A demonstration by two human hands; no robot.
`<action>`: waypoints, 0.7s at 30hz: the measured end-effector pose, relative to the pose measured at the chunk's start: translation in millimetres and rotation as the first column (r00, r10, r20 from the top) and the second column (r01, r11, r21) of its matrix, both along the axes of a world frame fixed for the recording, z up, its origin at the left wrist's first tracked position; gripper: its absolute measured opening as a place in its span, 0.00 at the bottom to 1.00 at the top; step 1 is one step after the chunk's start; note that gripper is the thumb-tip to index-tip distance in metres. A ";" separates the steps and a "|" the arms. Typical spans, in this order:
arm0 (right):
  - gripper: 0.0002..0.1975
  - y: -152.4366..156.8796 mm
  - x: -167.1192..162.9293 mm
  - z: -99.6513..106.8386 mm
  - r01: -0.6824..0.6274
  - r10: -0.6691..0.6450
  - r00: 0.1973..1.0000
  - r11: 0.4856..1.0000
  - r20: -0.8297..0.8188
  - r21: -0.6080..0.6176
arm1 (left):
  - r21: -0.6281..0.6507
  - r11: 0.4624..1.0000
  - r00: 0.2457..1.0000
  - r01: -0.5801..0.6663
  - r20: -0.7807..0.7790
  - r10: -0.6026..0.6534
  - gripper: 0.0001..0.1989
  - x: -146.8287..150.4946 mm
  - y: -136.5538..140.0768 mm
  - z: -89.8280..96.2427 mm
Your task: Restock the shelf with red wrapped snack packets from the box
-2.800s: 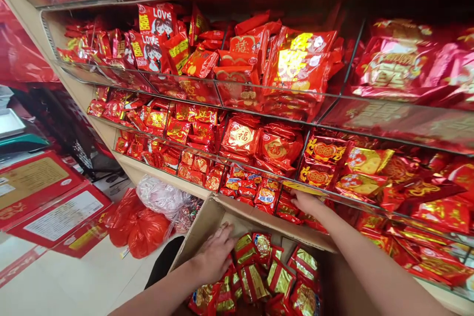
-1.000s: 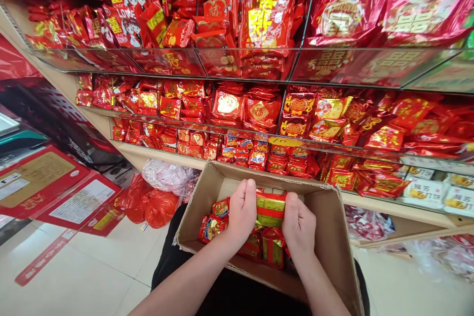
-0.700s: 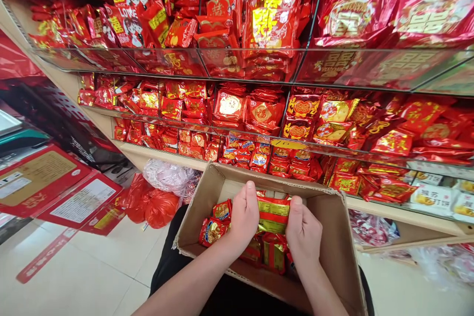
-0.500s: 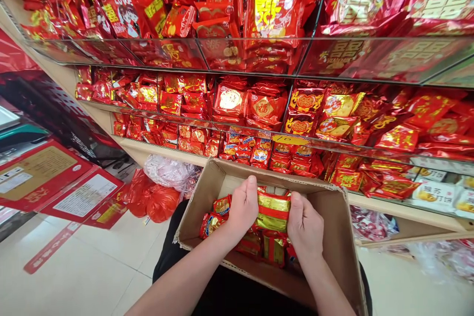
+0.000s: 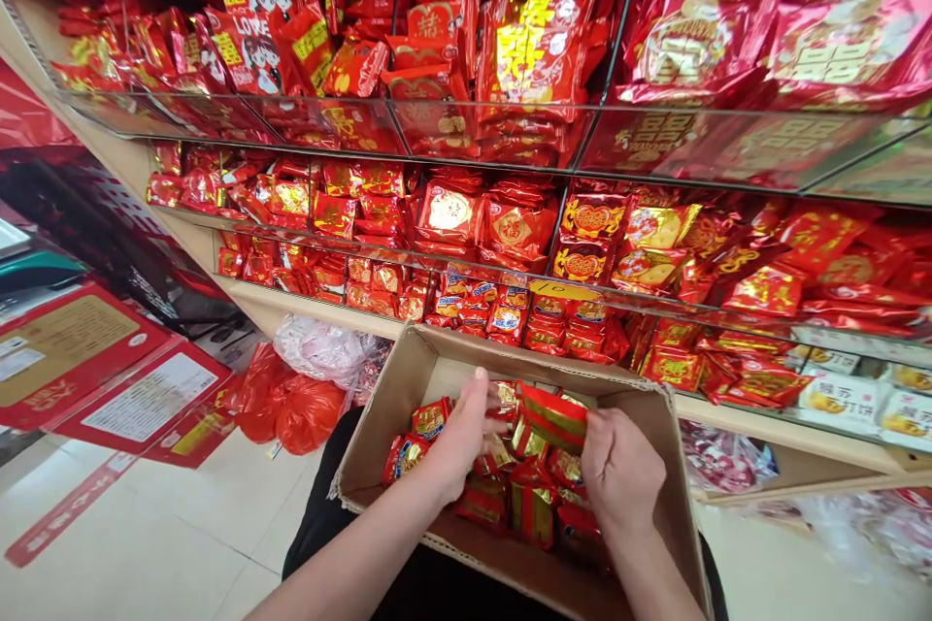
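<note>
One packet, red with a gold-toned lower face, is pinched by its end in the right hand, the thumb pressed against curled fingers. It is held slightly tilted, above the middle of a cardboard box, a little toward the far edge. Facing it, the left hand is partly open, thumb up and fingers loosely extended; no grip shows, and whether its blurred fingertips touch anything, I cannot tell.

Below both hands, red-and-gold loose packets lie jumbled in the box, a couple near its left edge. The box rests on black trousers.

Past its far edge stands a shelf unit filled with mostly red packets, a yellow tag on one shelf's front edge, and white packets toward the right end. Left of the box, red plastic bags sit on the floor.
</note>
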State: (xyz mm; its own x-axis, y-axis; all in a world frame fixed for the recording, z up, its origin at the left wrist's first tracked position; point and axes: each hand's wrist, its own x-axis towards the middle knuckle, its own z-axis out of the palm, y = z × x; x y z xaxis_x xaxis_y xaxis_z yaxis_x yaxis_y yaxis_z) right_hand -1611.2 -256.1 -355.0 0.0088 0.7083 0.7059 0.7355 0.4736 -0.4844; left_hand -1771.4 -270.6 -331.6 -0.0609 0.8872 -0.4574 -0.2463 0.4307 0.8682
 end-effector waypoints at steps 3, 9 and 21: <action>0.10 -3.0 2.0 -3.8 -0.352 0.337 0.930 0.931 0.145 0.095 | -0.127 0.958 0.915 0.257 0.352 -0.199 0.19 -4.7 -4.0 9.0; 0.19 -20.9 -14.8 -7.1 -0.373 0.152 0.797 0.886 -0.585 -0.277 | 0.234 0.972 0.972 0.038 0.218 -0.091 0.30 -3.3 -6.1 9.8; 0.17 -20.0 -15.6 -1.2 -0.705 -0.151 0.449 0.545 -0.881 -0.453 | 0.396 0.915 0.956 0.074 0.233 -0.178 0.33 2.6 -5.7 3.9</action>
